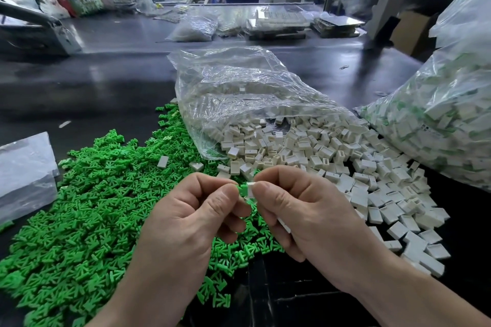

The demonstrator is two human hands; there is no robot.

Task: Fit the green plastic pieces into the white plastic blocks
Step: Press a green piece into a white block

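My left hand (191, 218) pinches a small green piece (243, 190) between thumb and forefinger. Pressed against that piece is a white block (251, 190), pinched by my right hand (295, 210). Another white block (283, 224) shows under the curled fingers of my right hand. Both hands meet just above the table, over the edge of a big heap of green pieces (87, 210) spread at the left. Loose white blocks (358, 172) lie in a heap at the right, spilling from a clear bag (239, 93).
A large clear bag of white and green parts (446, 114) stands at the far right. A flat plastic bag (24, 175) lies at the left edge. The dark table (111, 82) runs back to trays, bags and a metal frame post (385, 0).
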